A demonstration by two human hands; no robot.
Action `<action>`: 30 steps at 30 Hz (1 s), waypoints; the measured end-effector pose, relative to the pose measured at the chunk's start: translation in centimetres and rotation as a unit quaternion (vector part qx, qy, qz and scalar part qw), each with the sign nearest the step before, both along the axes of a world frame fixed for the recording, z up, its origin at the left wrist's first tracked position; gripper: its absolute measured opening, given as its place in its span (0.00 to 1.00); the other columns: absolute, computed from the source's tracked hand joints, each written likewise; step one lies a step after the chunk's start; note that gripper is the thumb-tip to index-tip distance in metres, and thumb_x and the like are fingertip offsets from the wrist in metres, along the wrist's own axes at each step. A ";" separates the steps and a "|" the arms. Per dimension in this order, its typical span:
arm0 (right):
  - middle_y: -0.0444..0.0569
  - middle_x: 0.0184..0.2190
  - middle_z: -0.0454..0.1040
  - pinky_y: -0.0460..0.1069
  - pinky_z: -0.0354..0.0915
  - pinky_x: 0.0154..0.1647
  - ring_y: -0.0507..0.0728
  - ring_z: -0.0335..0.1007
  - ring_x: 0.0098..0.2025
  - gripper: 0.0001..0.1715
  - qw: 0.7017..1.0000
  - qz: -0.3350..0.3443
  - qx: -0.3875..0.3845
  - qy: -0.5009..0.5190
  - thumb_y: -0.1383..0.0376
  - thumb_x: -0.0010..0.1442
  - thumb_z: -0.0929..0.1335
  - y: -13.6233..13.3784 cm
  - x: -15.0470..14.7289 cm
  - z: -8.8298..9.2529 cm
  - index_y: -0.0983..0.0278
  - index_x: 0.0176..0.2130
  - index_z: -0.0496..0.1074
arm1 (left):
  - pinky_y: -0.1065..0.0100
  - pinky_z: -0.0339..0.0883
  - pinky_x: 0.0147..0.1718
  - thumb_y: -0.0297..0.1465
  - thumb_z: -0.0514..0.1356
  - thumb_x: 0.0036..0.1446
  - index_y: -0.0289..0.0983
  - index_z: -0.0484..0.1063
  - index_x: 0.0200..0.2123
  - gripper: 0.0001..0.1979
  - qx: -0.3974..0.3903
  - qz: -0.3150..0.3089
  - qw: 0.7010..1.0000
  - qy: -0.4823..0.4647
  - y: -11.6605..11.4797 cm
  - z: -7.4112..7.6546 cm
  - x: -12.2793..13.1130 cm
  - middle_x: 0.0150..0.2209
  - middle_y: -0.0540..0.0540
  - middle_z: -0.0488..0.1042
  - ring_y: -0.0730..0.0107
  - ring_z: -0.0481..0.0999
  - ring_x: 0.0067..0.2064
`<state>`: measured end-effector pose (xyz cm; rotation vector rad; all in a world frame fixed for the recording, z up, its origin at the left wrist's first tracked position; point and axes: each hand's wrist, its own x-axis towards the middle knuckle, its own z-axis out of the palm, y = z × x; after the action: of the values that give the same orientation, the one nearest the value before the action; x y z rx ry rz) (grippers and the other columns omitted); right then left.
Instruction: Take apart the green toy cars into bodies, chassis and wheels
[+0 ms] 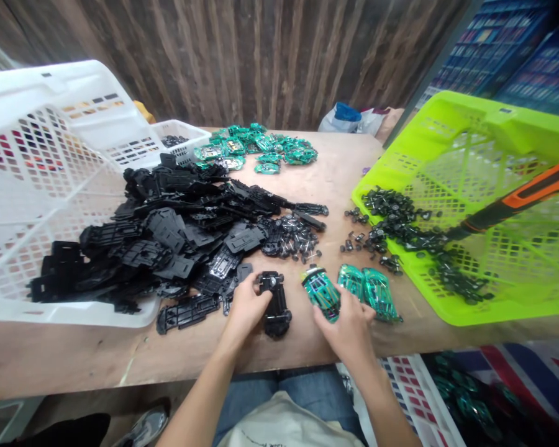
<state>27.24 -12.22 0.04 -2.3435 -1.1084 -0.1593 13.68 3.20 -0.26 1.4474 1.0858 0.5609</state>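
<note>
Two parts in hand: our left hand (246,305) pinches a black chassis (276,305) against the table (74,354), and our right hand (349,328) closes on a green car shell (321,293) just beside it. Two more green shells (370,292) lie next to it. Behind: a chassis pile (168,242) spilling from a white basket (37,161), and wheel axles (400,223) in a lime basket (494,186). We judge that lining shell over chassis squarely matters before pressing.

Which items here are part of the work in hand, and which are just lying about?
In use:
left hand on black toy car chassis
right hand on green toy car body
chassis pile
wheel axles

Lying about:
white crate
orange-handled tool
plastic bag
</note>
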 end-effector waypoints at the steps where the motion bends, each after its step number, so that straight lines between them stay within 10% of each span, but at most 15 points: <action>1: 0.61 0.43 0.73 0.60 0.59 0.47 0.65 0.68 0.44 0.31 0.999 -0.014 0.026 0.032 0.54 0.52 0.67 -0.2 0.1 0.3 0.69 0.51 0.65 | 0.73 0.66 0.26 0.19 0.58 0.40 0.33 0.71 0.46 0.25 -0.006 -0.004 1.000 -0.002 0.0 0.0 -0.2 0.28 0.47 0.79 0.67 0.77 0.29; 6: 0.60 0.50 0.70 0.57 0.63 0.49 0.64 0.68 0.50 0.40 0.952 -0.055 0.195 0.230 0.52 0.49 0.70 -1.4 -0.2 1.8 0.67 0.56 0.61 | 0.75 0.64 0.22 0.22 0.60 0.42 0.34 0.67 0.49 0.27 -0.159 -0.031 0.981 -0.110 -0.1 0.9 -0.4 0.28 0.49 0.77 0.71 0.75 0.25; 11: 0.53 0.36 0.76 0.52 0.69 0.39 0.59 0.74 0.37 0.25 0.867 0.019 0.249 0.432 0.51 0.56 0.65 -2.2 -1.3 3.5 0.66 0.45 0.68 | 0.70 0.69 0.29 0.27 0.66 0.43 0.34 0.64 0.51 0.30 -0.224 -0.041 0.948 -0.224 -1.3 1.0 0.6 0.34 0.44 0.79 0.68 0.78 0.30; 17: 0.62 0.45 0.74 0.59 0.66 0.48 0.66 0.70 0.46 0.36 0.989 0.001 0.091 0.120 0.50 0.51 0.68 -1.7 -2.3 3.3 0.70 0.53 0.67 | 0.66 0.70 0.40 0.29 0.66 0.46 0.35 0.62 0.51 0.28 -0.209 -0.052 0.941 -0.260 -4.3 0.1 2.3 0.41 0.41 0.78 0.62 0.78 0.41; 30: 0.67 0.47 0.72 0.60 0.68 0.44 0.68 0.71 0.45 0.38 0.999 0.031 0.007 0.010 0.52 0.56 0.64 -0.9 -2.6 0.3 0.76 0.57 0.62 | 0.68 0.70 0.40 0.32 0.60 0.54 0.36 0.64 0.50 0.19 -0.185 -0.126 0.924 -0.310 -6.6 -0.2 3.0 0.40 0.44 0.77 0.67 0.77 0.39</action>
<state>24.66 -13.07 0.36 -2.2902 -1.1644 -0.1214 16.67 -3.43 -0.42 0.9545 0.4565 0.5405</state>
